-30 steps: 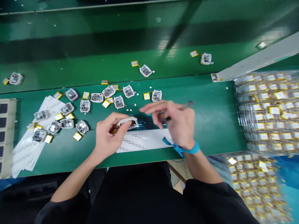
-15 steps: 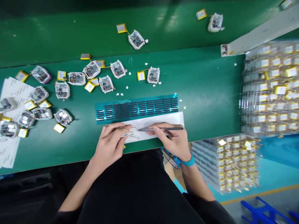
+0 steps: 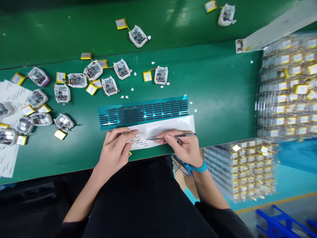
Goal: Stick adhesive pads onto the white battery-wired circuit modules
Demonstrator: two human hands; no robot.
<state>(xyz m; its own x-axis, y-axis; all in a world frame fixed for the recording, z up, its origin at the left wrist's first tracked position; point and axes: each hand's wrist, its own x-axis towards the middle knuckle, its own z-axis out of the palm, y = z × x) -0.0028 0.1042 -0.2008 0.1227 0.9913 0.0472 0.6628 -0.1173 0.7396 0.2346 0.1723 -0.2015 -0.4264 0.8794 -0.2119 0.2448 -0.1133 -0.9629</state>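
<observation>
My left hand point(image 3: 114, 148) is closed around a small white watch housing point(image 3: 131, 140), mostly hidden by the fingers. A sliver of yellow point(image 3: 130, 153) shows just below these fingers. Metal tweezers point(image 3: 187, 135) are pinched in my right hand point(image 3: 185, 148), their tips pointing left toward the housing, with a small gap between. Both hands rest over a white printed paper strip point(image 3: 170, 125) at the table's front edge. Just beyond the paper lies a teal film sheet point(image 3: 143, 112) with rows of dark strips.
Several opened watch housings point(image 3: 160, 75) with wired yellow batteries point(image 3: 147, 76) are spread over the green table point(image 3: 218, 99), more on the left over printed sheets point(image 3: 10, 168). Small white stickers point(image 3: 132, 89) dot the surface. Stacked clear trays point(image 3: 282, 99) of batteries stand at right.
The whole view has shifted slightly, with things on the table appearing a little higher and further left. The tweezers have edged slightly to the right relative to the left hand. Both grips stay the same.
</observation>
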